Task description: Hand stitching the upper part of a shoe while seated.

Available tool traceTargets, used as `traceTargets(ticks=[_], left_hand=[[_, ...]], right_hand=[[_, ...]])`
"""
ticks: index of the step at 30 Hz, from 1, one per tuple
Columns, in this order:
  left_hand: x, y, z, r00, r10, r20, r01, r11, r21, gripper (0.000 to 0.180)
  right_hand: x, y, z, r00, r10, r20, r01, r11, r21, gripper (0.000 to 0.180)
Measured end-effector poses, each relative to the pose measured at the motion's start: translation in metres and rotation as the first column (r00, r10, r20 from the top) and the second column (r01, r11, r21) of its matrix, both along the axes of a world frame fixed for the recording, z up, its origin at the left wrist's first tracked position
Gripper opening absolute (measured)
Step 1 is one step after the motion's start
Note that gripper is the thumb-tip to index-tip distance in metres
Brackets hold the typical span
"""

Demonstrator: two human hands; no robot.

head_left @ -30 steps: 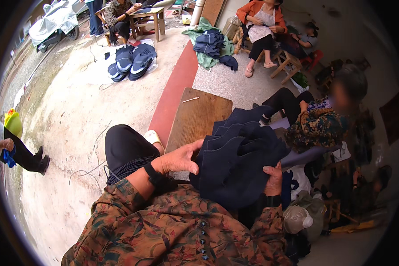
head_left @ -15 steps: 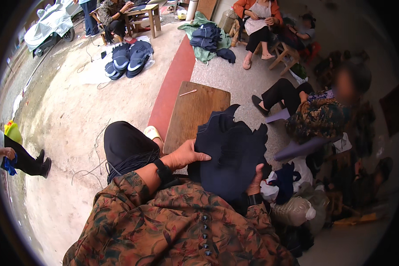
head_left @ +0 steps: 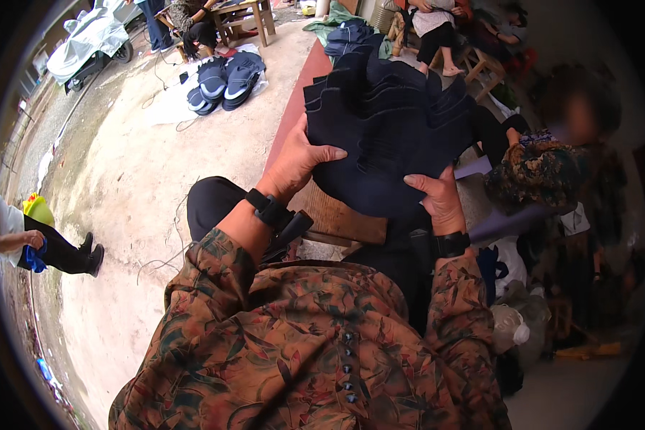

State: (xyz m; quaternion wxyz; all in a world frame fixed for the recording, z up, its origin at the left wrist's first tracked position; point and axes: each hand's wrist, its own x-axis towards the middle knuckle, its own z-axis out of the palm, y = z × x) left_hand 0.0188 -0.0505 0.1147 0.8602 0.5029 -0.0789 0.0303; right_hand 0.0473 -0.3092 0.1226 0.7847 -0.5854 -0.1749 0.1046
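Observation:
Both my hands hold up a thick, fanned stack of dark navy fabric pieces with curved, pointed edges. My left hand grips its left side, thumb on top and the other fingers mostly hidden. At the lower right edge my right hand pinches the stack, its thumb lying over the top piece. Beneath the stack stands a low wooden bench, mostly covered from sight by the fabric.
Dark shoe-shaped pieces lie in piles on a white sheet ahead left. More dark pieces rest on a green cloth. Seated people work at the right and far side. A person stands at the left; plastic bags and a jug sit beside me.
The stack has gone up and away from my lap, over the bench. My right hand has moved up with it, its thumb now over the top piece. The stack looks more fanned out.

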Motion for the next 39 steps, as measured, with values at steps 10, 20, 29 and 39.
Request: traceTargets(ticks=[10,20,29,39], left_hand=[[-0.03,0.015,-0.079,0.992,0.032,0.118,-0.078,0.908,0.411,0.045],[-0.042,-0.004,-0.055,0.997,0.078,0.007,-0.078,0.982,0.172,0.058],[-0.062,0.04,0.061,0.737,-0.002,0.676,-0.648,0.284,0.707,0.102],[0.006,0.003,0.069,0.848,-0.501,-0.172,0.078,-0.205,0.976,0.046]], right_hand=[[-0.006,0.017,-0.108,0.975,-0.036,0.22,0.099,0.955,-0.281,0.066],[0.008,0.023,-0.033,0.997,-0.002,-0.072,0.005,0.999,0.053,0.059],[0.039,0.031,0.036,0.937,0.31,-0.158,-0.328,0.635,-0.7,0.031],[0.016,0.086,0.074,0.633,0.757,-0.159,-0.19,-0.048,-0.981,0.039]])
